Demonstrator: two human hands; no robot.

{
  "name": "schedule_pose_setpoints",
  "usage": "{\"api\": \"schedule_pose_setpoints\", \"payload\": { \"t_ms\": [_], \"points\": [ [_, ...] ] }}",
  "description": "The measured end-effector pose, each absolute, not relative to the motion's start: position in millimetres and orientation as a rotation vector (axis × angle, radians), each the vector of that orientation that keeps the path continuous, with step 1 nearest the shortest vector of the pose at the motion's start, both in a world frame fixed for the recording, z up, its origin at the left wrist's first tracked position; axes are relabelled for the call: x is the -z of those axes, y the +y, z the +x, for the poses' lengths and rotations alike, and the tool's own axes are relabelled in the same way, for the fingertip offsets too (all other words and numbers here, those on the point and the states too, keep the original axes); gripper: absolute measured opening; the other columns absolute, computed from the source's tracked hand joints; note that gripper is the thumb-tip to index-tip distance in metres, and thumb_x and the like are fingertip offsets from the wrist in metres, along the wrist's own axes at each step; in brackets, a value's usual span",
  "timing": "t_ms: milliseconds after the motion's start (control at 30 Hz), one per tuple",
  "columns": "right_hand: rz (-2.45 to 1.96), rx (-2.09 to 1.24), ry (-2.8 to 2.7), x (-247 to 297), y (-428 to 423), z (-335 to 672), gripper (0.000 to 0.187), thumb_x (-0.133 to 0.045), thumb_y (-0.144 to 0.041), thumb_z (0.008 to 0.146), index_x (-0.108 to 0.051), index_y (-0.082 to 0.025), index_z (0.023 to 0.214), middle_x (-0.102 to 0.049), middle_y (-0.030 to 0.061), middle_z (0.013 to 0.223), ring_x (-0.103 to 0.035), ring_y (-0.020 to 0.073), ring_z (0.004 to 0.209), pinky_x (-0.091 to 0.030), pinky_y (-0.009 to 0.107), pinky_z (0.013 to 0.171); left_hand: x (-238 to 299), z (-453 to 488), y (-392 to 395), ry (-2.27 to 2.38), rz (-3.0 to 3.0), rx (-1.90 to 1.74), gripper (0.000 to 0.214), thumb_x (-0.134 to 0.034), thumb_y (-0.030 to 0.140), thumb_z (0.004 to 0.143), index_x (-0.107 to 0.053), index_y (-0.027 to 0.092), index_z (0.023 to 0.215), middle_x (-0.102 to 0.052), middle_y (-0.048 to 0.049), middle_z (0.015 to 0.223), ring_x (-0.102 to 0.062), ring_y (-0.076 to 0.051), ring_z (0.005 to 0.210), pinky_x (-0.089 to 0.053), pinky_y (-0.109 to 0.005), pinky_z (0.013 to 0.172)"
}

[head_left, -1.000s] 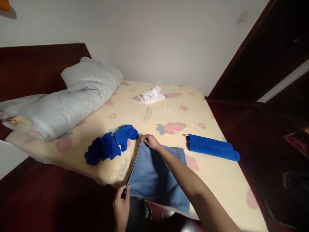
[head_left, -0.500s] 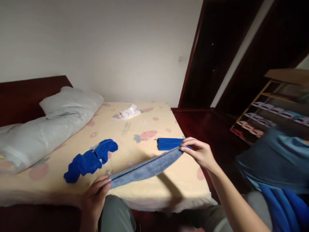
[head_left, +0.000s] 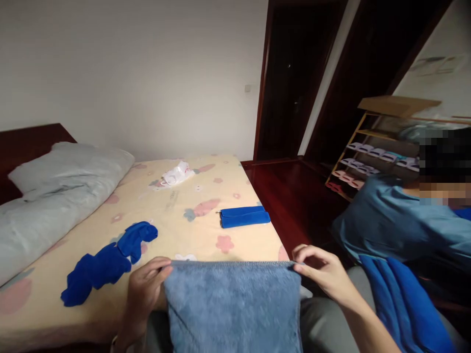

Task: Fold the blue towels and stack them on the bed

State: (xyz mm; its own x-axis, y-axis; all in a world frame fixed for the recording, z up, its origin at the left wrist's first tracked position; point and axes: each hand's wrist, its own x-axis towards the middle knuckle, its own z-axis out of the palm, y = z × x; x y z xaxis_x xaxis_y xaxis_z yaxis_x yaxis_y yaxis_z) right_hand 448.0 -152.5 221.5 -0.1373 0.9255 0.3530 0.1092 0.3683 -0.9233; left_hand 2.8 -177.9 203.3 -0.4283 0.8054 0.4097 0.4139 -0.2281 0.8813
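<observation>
A grey-blue towel hangs stretched between my two hands at the front edge of the bed, its stitched top edge nearly level. My left hand pinches the towel's left top corner between thumb and fingers. At the opposite top corner, my right hand has the same kind of pinch. Beyond the towel, a folded blue cloth lies flat near the bed's right side. Crumpled blue cloths lie on the bed to the left of my left hand. The towel's lower part runs out of view.
The bed has a patterned yellow sheet. A grey quilt is heaped at its left, and a white plastic bag lies farther back. At right, a person sits near a shoe rack. Blue cloths drape beside my leg.
The towel has swung from a slanted, narrow strip to a level, hanging sheet facing me. Both hands still pinch its corners. The camera has turned right, bringing more of the seated person into view.
</observation>
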Motion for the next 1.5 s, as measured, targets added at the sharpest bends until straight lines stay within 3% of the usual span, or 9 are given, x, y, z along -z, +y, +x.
{"api": "schedule_pose_setpoints", "payload": {
  "t_ms": [167, 233, 400, 500, 667, 933, 1167, 1367, 1500],
  "points": [
    [-1.113, -1.003, -1.396, -155, -43, 420, 0.034, -0.079, -0.049, 0.074, -0.067, -0.019, 0.084, -0.067, 0.0034, 0.082, -0.062, 0.0170, 0.076, -0.052, 0.029, 0.070, -162, 16, -72, 1.431, 1.193, -1.596, 0.062, -0.082, 0.043, 0.065, -0.067, 0.013, 0.117, -0.074, -0.0082, 0.095, -0.070, -0.022, 0.093, -0.056, -0.035, 0.087],
    [-1.166, -0.958, -1.335, -129, 8, 397, 0.041, -0.077, -0.053, 0.072, -0.068, -0.017, 0.088, -0.070, 0.0069, 0.089, -0.064, 0.0195, 0.081, -0.054, 0.033, 0.076, -143, 20, -26, 1.477, 1.197, -1.548, 0.066, -0.079, 0.044, 0.070, -0.061, 0.011, 0.124, -0.074, -0.0096, 0.098, -0.069, -0.020, 0.095, -0.054, -0.036, 0.091],
    [-1.541, -0.851, -1.229, -61, 50, 354, 0.040, -0.062, -0.049, 0.081, -0.066, -0.016, 0.104, -0.070, 0.0152, 0.114, -0.067, 0.0259, 0.101, -0.052, 0.042, 0.092, -81, 22, 9, 1.935, 1.263, -1.288, 0.036, -0.066, 0.042, 0.081, -0.065, 0.011, 0.099, -0.072, -0.0141, 0.094, -0.067, -0.024, 0.097, -0.052, -0.040, 0.092],
    [-1.590, -0.882, -1.337, -13, -12, 360, 0.034, -0.057, -0.049, 0.084, -0.066, -0.019, 0.098, -0.072, 0.0134, 0.107, -0.068, 0.0281, 0.100, -0.052, 0.042, 0.092, -32, 16, -58, 2.033, 1.325, -1.219, 0.027, -0.064, 0.043, 0.080, -0.065, 0.016, 0.082, -0.071, -0.0134, 0.090, -0.064, -0.029, 0.097, -0.048, -0.044, 0.094],
    [-1.842, -0.887, -1.509, 35, -144, 380, 0.032, -0.054, -0.060, 0.086, -0.062, -0.030, 0.095, -0.074, 0.0076, 0.097, -0.071, 0.0312, 0.091, -0.052, 0.041, 0.079, 33, 16, -195, 2.300, 1.650, -0.961, 0.033, -0.052, 0.052, 0.090, -0.065, 0.022, 0.087, -0.068, -0.0083, 0.085, -0.063, -0.025, 0.085, -0.047, -0.038, 0.086],
    [-2.083, -0.924, -1.545, 34, -172, 374, 0.033, -0.047, -0.058, 0.088, -0.055, -0.026, 0.084, -0.071, 0.0037, 0.080, -0.070, 0.0266, 0.082, -0.044, 0.033, 0.071, 42, 21, -211, 2.066, 1.483, -0.977, 0.039, -0.049, 0.059, 0.085, -0.053, 0.024, 0.070, -0.064, -0.0035, 0.068, -0.062, -0.021, 0.066, -0.047, -0.031, 0.066],
    [-1.544, -1.214, -0.978, 48, -176, 373, 0.052, -0.066, -0.071, 0.059, -0.045, -0.026, 0.075, -0.056, -0.0017, 0.059, -0.059, 0.0207, 0.055, -0.045, 0.032, 0.056, 51, 19, -228, 1.711, 0.903, -1.265, 0.048, -0.072, 0.064, 0.063, -0.057, 0.019, 0.071, -0.068, -0.0046, 0.067, -0.069, -0.024, 0.065, -0.054, -0.035, 0.064],
    [-1.434, -1.244, -1.066, 34, -190, 384, 0.042, -0.066, -0.062, 0.065, -0.056, -0.023, 0.077, -0.057, -0.0022, 0.062, -0.052, 0.0160, 0.054, -0.044, 0.029, 0.053, 36, 25, -241, 1.641, 0.705, -1.372, 0.051, -0.082, 0.054, 0.051, -0.056, 0.018, 0.077, -0.063, 0.0017, 0.063, -0.061, -0.015, 0.054, -0.047, -0.027, 0.055],
    [-1.586, -1.241, -1.161, 40, -199, 391, 0.040, -0.060, -0.058, 0.068, -0.064, -0.021, 0.084, -0.064, 0.0007, 0.067, -0.057, 0.0182, 0.056, -0.046, 0.030, 0.056, 36, 26, -245, 1.644, 0.792, -1.299, 0.048, -0.077, 0.051, 0.057, -0.053, 0.020, 0.085, -0.058, 0.0056, 0.062, -0.055, -0.012, 0.050, -0.042, -0.023, 0.051]
  ]
}}
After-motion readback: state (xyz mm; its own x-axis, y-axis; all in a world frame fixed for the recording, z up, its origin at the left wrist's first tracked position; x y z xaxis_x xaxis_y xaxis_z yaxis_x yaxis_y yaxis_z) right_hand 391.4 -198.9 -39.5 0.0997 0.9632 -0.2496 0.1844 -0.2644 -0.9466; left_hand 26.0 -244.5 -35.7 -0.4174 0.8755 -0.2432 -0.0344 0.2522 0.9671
